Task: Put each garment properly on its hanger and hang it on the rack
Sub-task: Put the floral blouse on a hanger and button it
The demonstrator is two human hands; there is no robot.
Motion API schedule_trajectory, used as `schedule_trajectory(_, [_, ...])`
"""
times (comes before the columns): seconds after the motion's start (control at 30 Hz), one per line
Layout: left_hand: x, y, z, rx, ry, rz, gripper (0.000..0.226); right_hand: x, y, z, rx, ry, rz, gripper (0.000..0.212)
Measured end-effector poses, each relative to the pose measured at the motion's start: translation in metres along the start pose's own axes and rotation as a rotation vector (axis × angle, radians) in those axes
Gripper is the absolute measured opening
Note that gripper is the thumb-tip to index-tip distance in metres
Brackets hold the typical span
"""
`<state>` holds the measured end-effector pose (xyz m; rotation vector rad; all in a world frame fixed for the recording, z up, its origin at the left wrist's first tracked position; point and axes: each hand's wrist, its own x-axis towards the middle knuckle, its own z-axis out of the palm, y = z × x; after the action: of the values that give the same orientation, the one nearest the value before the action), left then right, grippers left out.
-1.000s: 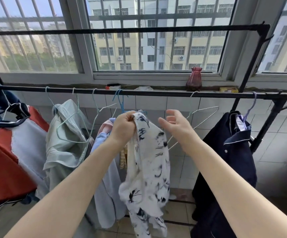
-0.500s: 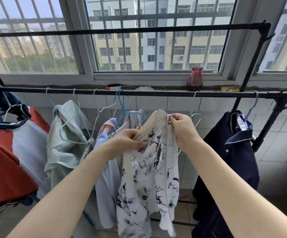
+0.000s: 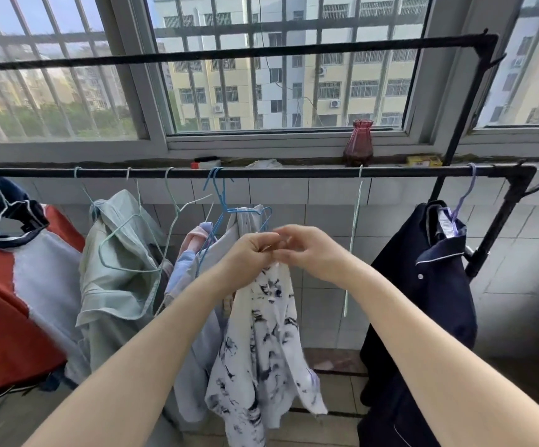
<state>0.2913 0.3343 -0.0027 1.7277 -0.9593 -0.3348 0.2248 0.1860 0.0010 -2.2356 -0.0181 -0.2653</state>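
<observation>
Your two forearms reach up from the bottom corners of the frame and meet at its centre. Your left hand (image 3: 251, 253) and your right hand (image 3: 310, 251) are close together, fingertips touching, both pinching the bunched top edge of a white garment with a dark ink-like print (image 3: 261, 343); the cloth hangs straight down from your fingers toward the lower centre, clear of the floor.

Just behind your hands a blue wire hanger (image 3: 226, 208) hangs on the black rack bar (image 3: 294, 172), carrying pale cloth. Right of centre an empty pale green hanger (image 3: 353, 240) hangs edge-on from the same bar. At the right a dark navy shirt with white piping (image 3: 423, 285) hangs on a lilac hanger (image 3: 461, 201). Left of centre a light green shirt (image 3: 116, 259) droops on the bar with bare light hangers in front of it, and at the far left hangs a red, white and navy top (image 3: 19, 301).

Beyond the bar, on the window sill in the upper middle, stands a dark red glass vase (image 3: 358, 143), with a small yellow box (image 3: 423, 161) to its right. A second black bar (image 3: 229, 53) crosses the barred window above
</observation>
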Motion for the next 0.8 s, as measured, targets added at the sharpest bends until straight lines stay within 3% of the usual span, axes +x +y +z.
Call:
schedule_trajectory(0.07, [0.002,0.000,0.001,0.006,0.044,0.051,0.016,-0.003,0.006,-0.003,-0.017,-0.053,0.032,0.010])
schedule_trajectory(0.27, [0.006,0.001,0.001,-0.076,0.055,0.091,0.008,-0.009,0.010,-0.001,-0.026,-0.078,0.070,0.025])
schedule_trajectory(0.33, [0.008,0.001,0.002,-0.073,0.022,0.085,0.007,-0.006,0.011,0.003,0.048,-0.007,0.073,0.016])
schedule_trajectory(0.4, [0.012,-0.004,-0.004,0.048,0.005,0.060,0.015,-0.005,0.012,0.003,0.126,0.158,0.081,0.015])
schedule_trajectory(0.47, [0.014,-0.018,-0.009,0.357,0.042,0.023,0.016,-0.005,0.011,0.002,0.216,0.286,0.075,0.018])
schedule_trajectory(0.53, [0.013,-0.035,-0.007,0.682,0.153,-0.022,0.030,-0.006,0.008,0.003,0.308,0.323,0.051,0.020])
schedule_trajectory(0.63, [0.007,-0.057,-0.003,0.822,0.249,-0.170,0.027,-0.005,0.004,0.004,0.434,0.392,0.029,0.024])
schedule_trajectory(0.73, [0.004,-0.069,-0.005,0.680,0.195,-0.345,0.032,-0.006,0.007,-0.006,0.478,0.479,0.042,0.027])
schedule_trajectory(0.8, [0.003,-0.069,-0.007,0.474,0.203,-0.334,0.033,-0.007,0.013,-0.010,0.415,0.471,0.070,0.029])
